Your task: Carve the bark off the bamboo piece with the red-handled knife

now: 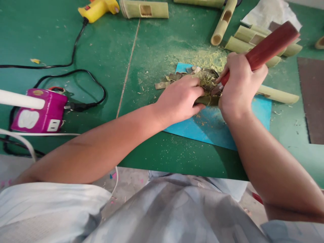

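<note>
No legible text, labels, brands or numbers on any object in view.

My green tabletop carries a blue mat, bamboo tubes, sawdust, a yellow glue gun and a purple power strip.

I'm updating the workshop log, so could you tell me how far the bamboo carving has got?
Done: several cut bamboo pieces lie beyond the blue mat, amid shavings. In hand: the left hand steadies a green bamboo piece while the right hand works a red-handled tool into it. Left: how much remains cannot be told.
</note>
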Tool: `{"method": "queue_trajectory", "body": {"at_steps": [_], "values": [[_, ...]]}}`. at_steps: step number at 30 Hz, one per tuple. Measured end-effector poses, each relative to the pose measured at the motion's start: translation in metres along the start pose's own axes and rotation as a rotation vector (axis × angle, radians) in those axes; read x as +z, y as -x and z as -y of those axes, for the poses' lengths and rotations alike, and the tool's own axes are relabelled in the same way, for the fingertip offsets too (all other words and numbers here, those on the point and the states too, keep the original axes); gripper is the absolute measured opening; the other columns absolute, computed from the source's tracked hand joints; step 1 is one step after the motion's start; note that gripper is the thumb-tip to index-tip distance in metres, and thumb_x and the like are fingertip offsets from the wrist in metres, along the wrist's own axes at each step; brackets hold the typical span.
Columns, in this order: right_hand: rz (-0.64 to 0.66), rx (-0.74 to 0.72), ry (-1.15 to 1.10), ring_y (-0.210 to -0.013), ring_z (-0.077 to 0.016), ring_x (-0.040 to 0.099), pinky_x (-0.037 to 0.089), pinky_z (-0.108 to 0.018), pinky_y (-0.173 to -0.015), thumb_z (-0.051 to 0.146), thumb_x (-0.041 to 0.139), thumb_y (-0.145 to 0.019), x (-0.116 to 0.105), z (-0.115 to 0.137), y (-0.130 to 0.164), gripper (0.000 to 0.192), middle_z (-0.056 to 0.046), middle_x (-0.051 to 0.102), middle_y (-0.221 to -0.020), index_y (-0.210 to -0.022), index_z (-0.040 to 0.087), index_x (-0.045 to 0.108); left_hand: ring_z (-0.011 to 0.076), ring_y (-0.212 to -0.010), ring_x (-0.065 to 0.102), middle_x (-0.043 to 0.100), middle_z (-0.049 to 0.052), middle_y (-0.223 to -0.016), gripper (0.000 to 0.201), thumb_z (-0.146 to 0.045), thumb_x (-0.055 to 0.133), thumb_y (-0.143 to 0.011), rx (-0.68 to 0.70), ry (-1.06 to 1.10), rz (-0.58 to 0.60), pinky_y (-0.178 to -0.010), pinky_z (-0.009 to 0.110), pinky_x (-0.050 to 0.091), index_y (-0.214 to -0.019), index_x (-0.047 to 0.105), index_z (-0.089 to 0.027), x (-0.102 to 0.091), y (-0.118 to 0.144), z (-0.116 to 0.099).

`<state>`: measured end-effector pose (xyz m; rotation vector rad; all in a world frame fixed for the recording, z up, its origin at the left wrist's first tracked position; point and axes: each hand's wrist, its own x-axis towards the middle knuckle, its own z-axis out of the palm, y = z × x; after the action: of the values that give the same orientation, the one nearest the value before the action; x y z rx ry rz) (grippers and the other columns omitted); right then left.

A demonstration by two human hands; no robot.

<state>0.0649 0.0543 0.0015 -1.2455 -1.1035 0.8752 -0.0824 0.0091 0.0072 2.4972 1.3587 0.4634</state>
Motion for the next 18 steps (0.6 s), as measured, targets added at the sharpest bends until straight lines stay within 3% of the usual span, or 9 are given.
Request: {"method": "queue_trajectory", "body": {"at_steps": [6, 12, 18], "values": [[-0.063, -0.093, 0.061, -0.05, -0.01, 0.038, 0.035, -0.027, -0.051, 0.01, 0.055, -0.09, 0.004, 0.013, 0.005, 0.043, 0.005, 0.029, -0.057, -0.056, 0.025, 0.033, 0.0354, -0.117, 0.065, 0.071, 0.017, -0.114, 0.029, -0.033, 0.067, -0.092, -0.007, 0.006, 0.013, -0.098, 0.05, 0.056, -0.111, 0.076, -0.012, -0.001, -0.001, -0.002], [-0.029, -0.171, 0.108, -0.056, -0.0102, 0.044, 0.038, -0.026, -0.055, 0.013, 0.058, -0.093, 0.006, 0.023, 0.011, 0.048, 0.005, 0.025, -0.06, -0.057, 0.024, 0.028, 0.0335, -0.115, 0.066, 0.072, 0.016, -0.111, 0.03, -0.034, 0.063, -0.095, 0.04, -0.021, -0.018, -0.1, 0.049, 0.056, -0.112, 0.077, -0.013, 0.001, -0.001, 0.002], [-0.023, -0.257, 0.157, -0.053, -0.008, 0.043, 0.038, -0.026, -0.055, 0.021, 0.057, -0.095, 0.002, 0.013, 0.007, 0.043, 0.006, 0.029, -0.059, -0.059, 0.026, 0.036, 0.0327, -0.116, 0.065, 0.07, 0.015, -0.116, 0.033, -0.036, 0.069, -0.092, 0.042, -0.082, -0.052, -0.096, 0.046, 0.056, -0.114, 0.076, -0.014, 0.0, 0.002, 0.001]]}}
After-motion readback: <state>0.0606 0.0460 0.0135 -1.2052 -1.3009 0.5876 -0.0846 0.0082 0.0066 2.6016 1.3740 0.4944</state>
